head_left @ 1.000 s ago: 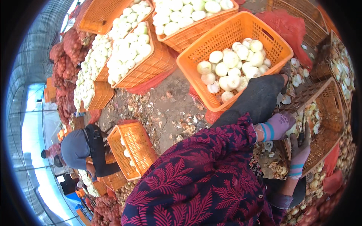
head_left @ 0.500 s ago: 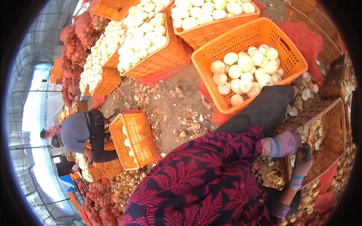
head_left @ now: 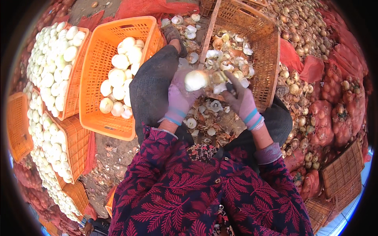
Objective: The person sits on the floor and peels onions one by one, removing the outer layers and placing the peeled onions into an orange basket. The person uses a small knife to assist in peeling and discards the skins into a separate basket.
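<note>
One peeled white onion (head_left: 196, 80) sits in the left hand (head_left: 180, 94), whose fingers curl about it, partly blurred, beside the near left corner of a brownish-orange crate (head_left: 272, 74). The right hand (head_left: 241, 99) is closed round a dark-handled tool (head_left: 230, 89) by the same crate's near edge; its blade is too blurred to make out. Both hands wear lilac gloves with blue bands and stand apart from each other.

Loose peelings (head_left: 231, 59) lie inside that crate, between its left and right edges, and more scraps (head_left: 215, 105) are strewn on the ground below the hands. On the person's left, a bright orange crate (head_left: 93, 78) carries a pile of white onions (head_left: 118, 76), gathered toward its right edge, next to the person's bent left leg (head_left: 152, 82). Farther left, another crate (head_left: 78, 92) is heaped above its rim with white onions. Beyond the peelings crate's right edge, unpeeled onions (head_left: 303, 25) spread out, with red mesh sacks (head_left: 322, 122) beside them.
</note>
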Tool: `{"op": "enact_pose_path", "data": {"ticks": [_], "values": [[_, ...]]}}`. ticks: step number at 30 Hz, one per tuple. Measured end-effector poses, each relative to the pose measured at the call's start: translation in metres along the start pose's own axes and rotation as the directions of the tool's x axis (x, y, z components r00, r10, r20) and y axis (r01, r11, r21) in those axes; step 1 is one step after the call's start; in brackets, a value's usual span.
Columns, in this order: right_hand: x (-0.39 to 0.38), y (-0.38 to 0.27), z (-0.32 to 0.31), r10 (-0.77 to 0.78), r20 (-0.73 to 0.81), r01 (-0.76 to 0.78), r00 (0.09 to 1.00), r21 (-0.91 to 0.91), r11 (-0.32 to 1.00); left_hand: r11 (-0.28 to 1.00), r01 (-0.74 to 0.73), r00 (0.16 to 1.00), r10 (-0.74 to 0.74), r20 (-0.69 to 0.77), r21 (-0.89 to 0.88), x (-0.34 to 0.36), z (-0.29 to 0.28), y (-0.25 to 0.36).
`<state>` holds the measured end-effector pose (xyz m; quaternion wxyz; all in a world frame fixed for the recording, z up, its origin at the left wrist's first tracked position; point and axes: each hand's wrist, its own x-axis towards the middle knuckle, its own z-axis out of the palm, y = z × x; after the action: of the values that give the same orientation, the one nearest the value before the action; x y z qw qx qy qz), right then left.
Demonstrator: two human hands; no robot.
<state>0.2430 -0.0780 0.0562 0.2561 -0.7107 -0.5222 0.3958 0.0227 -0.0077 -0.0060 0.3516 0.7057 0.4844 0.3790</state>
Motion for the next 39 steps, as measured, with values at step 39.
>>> {"op": "enact_pose_path", "data": {"ticks": [39], "values": [[0.031, 0.044, 0.027, -0.161, 0.089, 0.152, 0.983, 0.095, 0.984, 0.907, -0.001, 0.964, -0.111, 0.242, 0.421, -0.01, 0.006, 0.008]]}}
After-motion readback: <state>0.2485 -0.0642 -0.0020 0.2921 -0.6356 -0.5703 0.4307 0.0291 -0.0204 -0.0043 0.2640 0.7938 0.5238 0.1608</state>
